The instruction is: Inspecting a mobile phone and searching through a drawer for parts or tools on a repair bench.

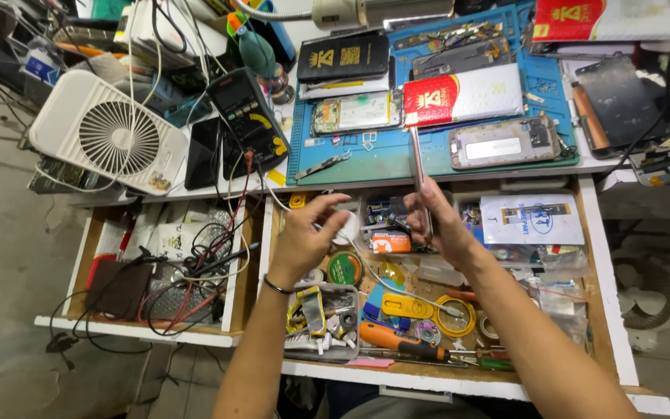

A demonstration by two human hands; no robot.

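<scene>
My right hand (pixel 437 221) grips a thin phone (pixel 417 174) held edge-on, its long side pointing up toward the blue work mat (pixel 366 159). My left hand (pixel 310 233) hovers beside it with fingers curled, fingertips near the phone's lower end; whether it touches the phone I cannot tell. Both hands are above an open drawer (pixel 436 310) full of small parts, tape rolls and an orange screwdriver (pixel 401 341).
On the mat lie an opened phone (pixel 505 142), a phone with a screen (pixel 354 112), a red and white packet (pixel 463 95) and a black box (pixel 344 56). A multimeter (pixel 248 116) and white fan (pixel 106 132) sit left. A second open drawer (pixel 160 271) holds cables.
</scene>
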